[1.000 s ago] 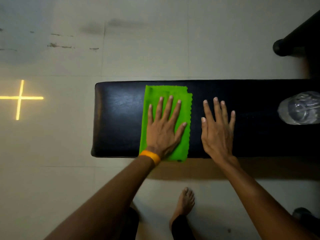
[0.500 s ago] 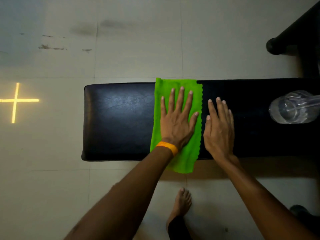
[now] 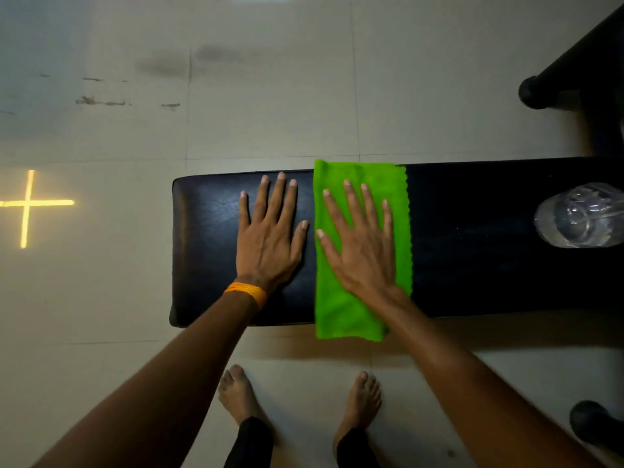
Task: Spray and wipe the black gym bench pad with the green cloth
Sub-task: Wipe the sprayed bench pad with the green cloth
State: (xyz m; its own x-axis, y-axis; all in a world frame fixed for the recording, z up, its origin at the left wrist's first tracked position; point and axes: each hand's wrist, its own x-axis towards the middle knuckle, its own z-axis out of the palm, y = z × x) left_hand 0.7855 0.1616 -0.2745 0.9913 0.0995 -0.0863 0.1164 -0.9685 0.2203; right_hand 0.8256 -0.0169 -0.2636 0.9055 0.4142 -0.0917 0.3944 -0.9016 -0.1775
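The black gym bench pad [image 3: 472, 248] runs left to right across the middle of the view. A green cloth [image 3: 337, 312] lies folded across it, its near end hanging over the front edge. My right hand [image 3: 361, 244] presses flat on the cloth with fingers spread. My left hand [image 3: 270, 238], with an orange band at the wrist, lies flat and open on the bare pad just left of the cloth. A clear bottle [image 3: 580, 216] lies on the pad at the far right, apart from both hands.
My bare feet [image 3: 236, 393] stand on the pale tiled floor in front of the bench. A black equipment foot [image 3: 540, 92] sits at the upper right, a dark object [image 3: 594, 423] at the lower right. A glowing yellow cross [image 3: 27, 204] marks the floor at left.
The cloth slid rightward along the pad. My left hand came off it onto the bare pad, and my right hand moved from the pad onto the cloth.
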